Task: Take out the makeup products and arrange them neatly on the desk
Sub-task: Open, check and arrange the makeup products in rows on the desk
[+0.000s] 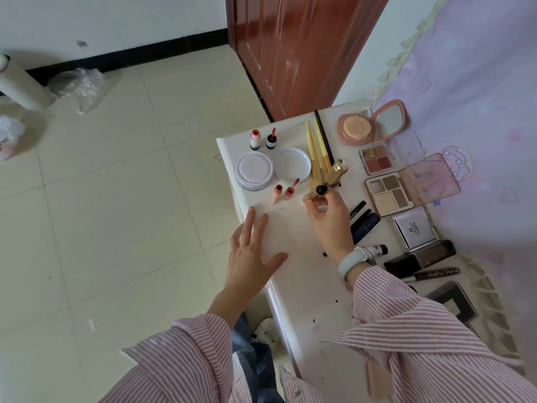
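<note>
My right hand [327, 221] grips a gold mascara tube [315, 193] near the middle of the white desk [305, 286]; its gold cap [336, 171] sticks up beyond the fingers. My left hand [251, 251] rests flat on the desk's left edge with fingers spread, holding nothing. Around them lie two peach lip tubes [282, 192], two small lip tint bottles [261, 140], a round powder jar [253, 171] with its lid [292, 164], yellow brushes [316, 149], a pink compact [369, 125] and two eyeshadow palettes [388, 193].
Dark mascara tubes [363, 221], a square white box [414, 231], a dark bottle [421, 257] and a brown tube [433, 273] line the desk's right side beside a purple bedsheet [479, 112]. A brown door [302, 48] stands behind; tiled floor lies left.
</note>
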### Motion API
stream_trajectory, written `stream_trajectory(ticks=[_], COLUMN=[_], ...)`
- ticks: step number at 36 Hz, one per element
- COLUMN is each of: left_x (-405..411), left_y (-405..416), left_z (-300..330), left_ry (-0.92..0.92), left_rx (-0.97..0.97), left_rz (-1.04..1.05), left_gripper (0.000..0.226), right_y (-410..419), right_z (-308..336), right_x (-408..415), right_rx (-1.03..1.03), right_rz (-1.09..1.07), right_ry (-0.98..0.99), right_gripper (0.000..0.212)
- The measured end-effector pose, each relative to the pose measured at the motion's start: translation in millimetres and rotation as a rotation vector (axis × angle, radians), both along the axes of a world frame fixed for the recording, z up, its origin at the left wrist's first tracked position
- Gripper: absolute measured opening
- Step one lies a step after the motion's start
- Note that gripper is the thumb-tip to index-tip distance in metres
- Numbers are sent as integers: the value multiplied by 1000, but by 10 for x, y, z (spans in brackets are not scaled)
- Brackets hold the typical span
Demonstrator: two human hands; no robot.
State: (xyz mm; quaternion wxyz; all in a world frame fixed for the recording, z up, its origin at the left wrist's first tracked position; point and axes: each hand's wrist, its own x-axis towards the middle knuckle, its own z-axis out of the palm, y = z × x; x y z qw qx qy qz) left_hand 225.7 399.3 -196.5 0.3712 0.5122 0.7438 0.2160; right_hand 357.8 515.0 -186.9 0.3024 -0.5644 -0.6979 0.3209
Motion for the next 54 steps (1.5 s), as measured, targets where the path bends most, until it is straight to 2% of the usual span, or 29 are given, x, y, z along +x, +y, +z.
stream_trajectory(ticks=[10, 27, 31, 35, 38, 41, 43, 48, 51, 54], left_x=[-9, -15, -23, -33, -30, -28, -20, -13, -10, -2], left_y=[-1, 0, -10, -22, -17, -26, -27, -30, -29, -15], left_z=[-20, -51, -65, -82, -89, -92, -86, -71, -62, -44], left_ry=[3, -8, -19, -18, -14, -14, -19, -11, -12, -5], left_rx=[-8, 17, 26, 30, 29, 31, 28, 13, 8, -4], left_rz=[-6, -7, 7, 5, -3, 1, 1, -5, -3, -1], left_gripper=[85, 85, 85, 84, 85, 86, 86, 86, 85, 85], right_y=[114, 99, 25, -163, -240, -196, -169, -148, -141, -148], right_z=[12, 64, 77, 121, 192, 249, 252, 239, 266, 275], right_x=[-112, -147, -92, 88, 271, 378, 404, 326, 246, 178], right_rx=[20, 2, 0, 124, 219, 62, -3, 12, -28, -77], right_rz=[-13, -26, -49, -70, -69, -41, -39, -10, -19, -59], right_ry=[-44, -31, -28, -150, -417, -773, -910, -1018, -1005, -964], right_gripper=[14, 19, 26, 26, 23, 34, 38, 32, 26, 29])
